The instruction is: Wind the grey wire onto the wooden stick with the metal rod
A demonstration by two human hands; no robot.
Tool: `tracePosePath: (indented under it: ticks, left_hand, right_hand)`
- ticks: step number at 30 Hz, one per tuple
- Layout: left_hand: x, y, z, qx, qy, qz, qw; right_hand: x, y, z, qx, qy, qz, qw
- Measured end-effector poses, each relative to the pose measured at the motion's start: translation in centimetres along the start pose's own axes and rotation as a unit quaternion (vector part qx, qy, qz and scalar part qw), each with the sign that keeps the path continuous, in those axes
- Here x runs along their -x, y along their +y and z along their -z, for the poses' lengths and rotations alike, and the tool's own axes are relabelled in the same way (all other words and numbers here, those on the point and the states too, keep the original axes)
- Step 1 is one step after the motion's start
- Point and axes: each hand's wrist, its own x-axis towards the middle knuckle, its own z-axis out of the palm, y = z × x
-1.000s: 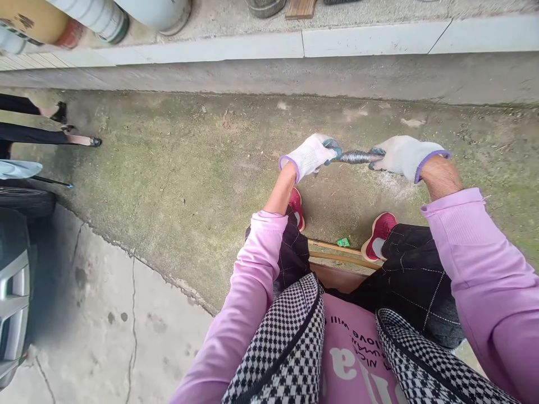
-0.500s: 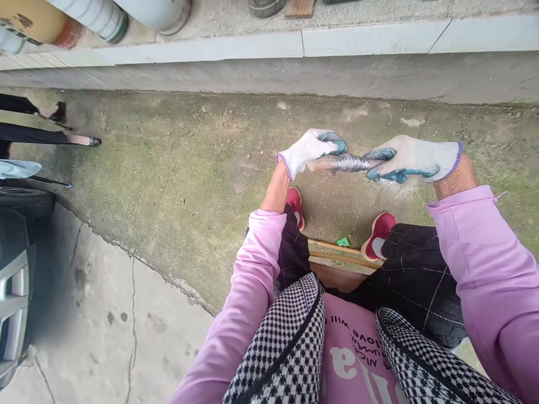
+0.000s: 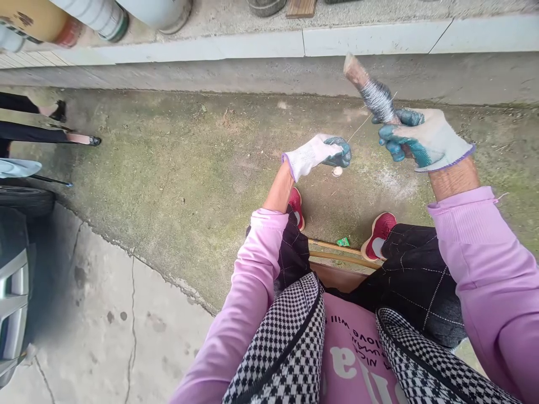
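Note:
Both my hands wear white gloves with blue-green palms. My right hand (image 3: 425, 141) is closed round the lower end of a wooden stick (image 3: 352, 68) wound with thin grey wire (image 3: 377, 100), and the stick points up and to the left. A fine wire strand (image 3: 357, 128) runs from the winding down to my left hand (image 3: 322, 153), whose fingers are pinched on its end. A small pale round thing (image 3: 337, 171) shows just below that hand. I sit with my red shoes (image 3: 380, 233) on the mossy concrete.
A low concrete kerb (image 3: 303, 44) runs along the far side with cylinders (image 3: 155, 12) standing on it. A car wheel and bumper (image 3: 17, 235) are at the left edge. Another person's legs and shoes (image 3: 80, 139) are at far left. Wooden rods (image 3: 337, 253) lie between my feet.
My right hand has lifted the wire-wound stick from level to pointing upward and moved right. My left hand has let go of the stick and now pinches the strand pulled off it.

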Motion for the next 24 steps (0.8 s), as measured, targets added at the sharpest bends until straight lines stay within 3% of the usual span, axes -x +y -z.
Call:
tracePosePath:
  ticks: [4, 6, 9, 11, 13, 14, 16, 21, 24]
  left_hand:
    - [1.8, 1.3, 0.1, -0.030, -0.027, 0.031, 0.999]
    - [2.5, 1.9, 0.0, -0.040, -0.028, 0.024, 0.999]
    - [3.1, 2.6, -0.1, -0.050, -0.001, 0.039, 0.998]
    - [3.2, 2.8, -0.1, -0.042, 0.029, 0.052, 0.997]
    - [3.2, 2.7, -0.1, -0.024, 0.068, 0.056, 0.996]
    - [3.1, 2.7, -0.1, -0.015, 0.086, 0.059, 0.994]
    - [2.9, 2.5, -0.1, 0.004, 0.105, 0.067, 0.992]
    - [2.3, 2.4, 0.6, 0.076, 0.044, 0.061, 0.994]
    - [1.6, 2.2, 1.7, 0.120, 0.046, 0.054, 0.990]
  right_hand:
    - [-2.5, 1.6, 0.8, -0.021, 0.100, 0.019, 0.995]
    - [-3.7, 2.6, 1.5, -0.015, 0.115, 0.039, 0.993]
    - [-4.7, 3.4, 2.4, 0.120, 0.138, 0.039, 0.982]
    - [-4.7, 3.2, 2.4, 0.320, 0.114, 0.019, 0.940]
    - [-4.3, 2.6, 1.7, 0.518, 0.039, -0.009, 0.855]
    - [-4.0, 2.2, 1.2, 0.577, -0.011, -0.021, 0.816]
    - [-3.3, 1.7, 0.2, 0.611, -0.097, -0.047, 0.784]
    - [-1.5, 2.0, -0.5, 0.541, -0.178, -0.092, 0.817]
    - [-0.7, 2.4, 0.5, 0.450, -0.217, -0.090, 0.861]
